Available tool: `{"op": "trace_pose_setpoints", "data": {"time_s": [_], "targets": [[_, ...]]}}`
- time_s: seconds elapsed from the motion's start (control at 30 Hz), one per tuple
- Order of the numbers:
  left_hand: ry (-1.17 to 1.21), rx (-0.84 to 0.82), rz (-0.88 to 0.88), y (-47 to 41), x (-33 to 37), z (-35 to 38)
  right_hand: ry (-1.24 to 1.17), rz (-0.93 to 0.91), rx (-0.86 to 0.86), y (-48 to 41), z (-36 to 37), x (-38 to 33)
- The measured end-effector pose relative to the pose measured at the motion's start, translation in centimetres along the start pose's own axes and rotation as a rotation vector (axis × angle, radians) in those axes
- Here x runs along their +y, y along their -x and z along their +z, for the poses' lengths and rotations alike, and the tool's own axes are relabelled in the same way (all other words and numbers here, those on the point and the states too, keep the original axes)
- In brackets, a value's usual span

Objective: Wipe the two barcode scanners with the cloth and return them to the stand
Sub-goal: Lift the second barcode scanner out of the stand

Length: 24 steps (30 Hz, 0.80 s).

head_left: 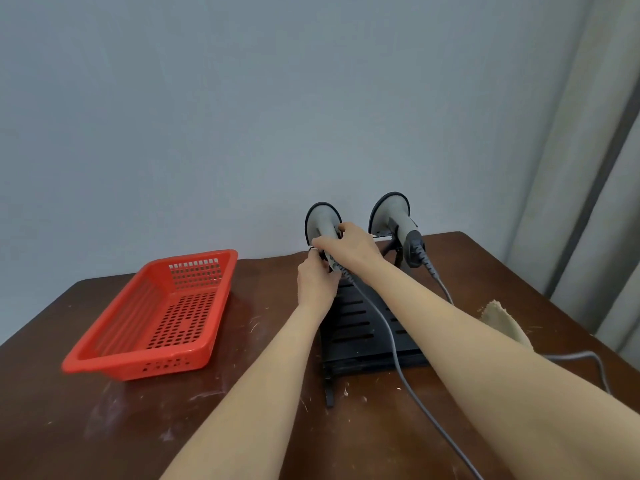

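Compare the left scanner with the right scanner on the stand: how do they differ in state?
1. Both hands, left and right, grip the left scanner; the right scanner is untouched.
2. The left scanner's handle is hidden by the hands; the right scanner's handle and coiled cable end show.
Shared: grey bodies, dark rims, grey cables, heads pointing up at the stand top.

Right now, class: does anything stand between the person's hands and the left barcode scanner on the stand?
Nothing visible does. Both the left hand and right hand are already on the left scanner at the stand; the cloth lies aside, right.
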State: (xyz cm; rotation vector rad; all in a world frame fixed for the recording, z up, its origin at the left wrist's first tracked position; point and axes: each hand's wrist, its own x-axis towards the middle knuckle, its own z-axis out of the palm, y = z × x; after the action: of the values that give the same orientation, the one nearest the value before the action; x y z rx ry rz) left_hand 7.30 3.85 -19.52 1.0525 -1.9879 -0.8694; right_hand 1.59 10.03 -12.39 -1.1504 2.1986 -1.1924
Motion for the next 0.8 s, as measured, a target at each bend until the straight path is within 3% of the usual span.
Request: {"op": "trace_pose_setpoints", "data": {"time_s": [0.2, 0.57, 0.8], "targets": [[-0.021, 0.017, 0.013, 0.2, 0.0, 0.2, 0.125, -0.065, 0.104, 0.4, 0.0, -0.2], [-0.023, 0.003, -0.042, -0.2, 0.2, -0.2, -0.040, -0.147, 0.198, 1.3, -1.4, -1.6], [-0.165, -0.044, -0.032, 0.0, 1.0, -1.3, -0.146, -0.174, 0.213, 2.5, -2.6, -1.3]]}}
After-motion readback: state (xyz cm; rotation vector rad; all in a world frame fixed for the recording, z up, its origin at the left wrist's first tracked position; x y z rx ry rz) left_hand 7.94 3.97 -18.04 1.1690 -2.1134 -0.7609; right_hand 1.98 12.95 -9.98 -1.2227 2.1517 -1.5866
